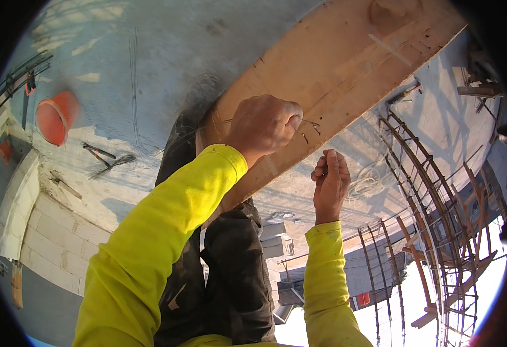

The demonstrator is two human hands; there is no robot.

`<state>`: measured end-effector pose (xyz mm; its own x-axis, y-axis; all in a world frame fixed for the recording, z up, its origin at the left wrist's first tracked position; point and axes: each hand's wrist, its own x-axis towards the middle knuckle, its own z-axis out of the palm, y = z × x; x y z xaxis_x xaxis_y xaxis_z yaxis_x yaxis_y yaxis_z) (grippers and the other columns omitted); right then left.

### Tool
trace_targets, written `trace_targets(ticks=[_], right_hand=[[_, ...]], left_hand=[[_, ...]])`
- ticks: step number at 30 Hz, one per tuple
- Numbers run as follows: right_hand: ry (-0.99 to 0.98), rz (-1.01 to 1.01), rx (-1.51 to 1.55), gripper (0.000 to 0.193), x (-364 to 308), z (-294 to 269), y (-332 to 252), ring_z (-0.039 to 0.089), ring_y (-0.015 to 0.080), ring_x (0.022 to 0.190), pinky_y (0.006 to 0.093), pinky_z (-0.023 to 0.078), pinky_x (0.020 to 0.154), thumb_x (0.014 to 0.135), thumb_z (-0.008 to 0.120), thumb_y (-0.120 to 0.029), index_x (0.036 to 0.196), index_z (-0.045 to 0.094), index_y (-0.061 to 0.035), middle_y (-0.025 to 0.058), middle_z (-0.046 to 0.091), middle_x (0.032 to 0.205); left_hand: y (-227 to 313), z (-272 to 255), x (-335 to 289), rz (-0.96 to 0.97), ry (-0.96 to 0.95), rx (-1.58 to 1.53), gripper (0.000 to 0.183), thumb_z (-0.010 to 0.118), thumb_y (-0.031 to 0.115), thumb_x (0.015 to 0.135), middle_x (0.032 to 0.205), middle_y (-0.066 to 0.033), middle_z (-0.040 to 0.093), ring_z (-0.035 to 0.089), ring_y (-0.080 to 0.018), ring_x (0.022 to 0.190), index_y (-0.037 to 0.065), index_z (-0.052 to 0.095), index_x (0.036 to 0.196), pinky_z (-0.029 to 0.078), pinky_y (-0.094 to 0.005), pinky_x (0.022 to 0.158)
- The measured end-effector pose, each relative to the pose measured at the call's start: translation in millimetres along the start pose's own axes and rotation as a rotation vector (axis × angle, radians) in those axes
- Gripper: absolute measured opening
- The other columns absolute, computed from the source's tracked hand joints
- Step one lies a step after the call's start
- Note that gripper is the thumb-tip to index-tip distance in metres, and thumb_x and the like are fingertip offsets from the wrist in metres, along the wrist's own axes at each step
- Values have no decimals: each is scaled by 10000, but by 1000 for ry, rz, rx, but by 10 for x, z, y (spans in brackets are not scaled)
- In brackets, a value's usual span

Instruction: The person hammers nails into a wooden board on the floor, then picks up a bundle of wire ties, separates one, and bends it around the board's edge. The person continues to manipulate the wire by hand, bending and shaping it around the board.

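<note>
A long wooden board (pixel 288 81) runs slantwise from between my legs toward the upper right. My left hand (pixel 265 128) rests over it, closed in a fist on a thin wire (pixel 307 122). One wire end shows at the fist's left; on the right it reaches a nail (pixel 316 128) standing in the board near its right edge. Another nail (pixel 305 139) sticks up close by. Just off that edge my right hand (pixel 331 182) is raised, fingers curled and pressed together; whatever they may hold is hidden.
To the left lie an orange bucket (pixel 54 118), cutting pliers (pixel 98 153) and a loose bundle of wire (pixel 113 166) on the concrete floor. A pale string coil (pixel 369 184) and rebar cages (pixel 424 185) are on the right. A block wall (pixel 51 243) stands lower left.
</note>
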<state>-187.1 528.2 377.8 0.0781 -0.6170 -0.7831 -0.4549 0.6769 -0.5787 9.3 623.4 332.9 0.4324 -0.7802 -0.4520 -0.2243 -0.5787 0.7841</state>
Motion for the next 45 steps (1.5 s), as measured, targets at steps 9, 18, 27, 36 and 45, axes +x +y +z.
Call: trace_targets(ticks=[9,18,27,36,45], right_hand=[[-41,10,-34,250,17,16,204,516,76,611,225,427,550,1036,622,-265,1037,671,-20,0,600,781],[-64,6,-79,242,52,14,302,519,79,618,230,441,560,1036,621,-260,1020,681,-26,-1,604,781],[-91,-4,-58,252,113,53,332,507,85,612,238,437,565,1033,622,-259,993,674,-16,9,609,778],[-165,95,179,304,147,151,326,618,101,756,259,522,655,1061,552,-264,1194,669,-16,38,701,951],[-108,247,668,376,186,362,564,625,237,1152,383,489,1010,1089,438,-246,1340,564,5,106,658,1281]], left_hand=[[-25,-107,-102,-71,-105,-7,158,612,174,826,788,-123,693,664,-344,732,119,745,891,533,-428,683],[-60,-57,-184,-58,-38,56,165,628,221,894,797,-123,703,673,-344,747,112,751,911,545,-428,708],[-66,-45,-117,-9,-112,108,135,643,215,870,809,-115,708,682,-340,754,135,744,909,549,-435,700],[37,208,-11,41,-227,157,168,627,204,890,835,-151,719,693,-364,810,78,720,951,545,-477,732],[37,380,-21,89,-256,217,224,606,170,902,871,-182,731,708,-386,837,19,653,1060,559,-478,752]])
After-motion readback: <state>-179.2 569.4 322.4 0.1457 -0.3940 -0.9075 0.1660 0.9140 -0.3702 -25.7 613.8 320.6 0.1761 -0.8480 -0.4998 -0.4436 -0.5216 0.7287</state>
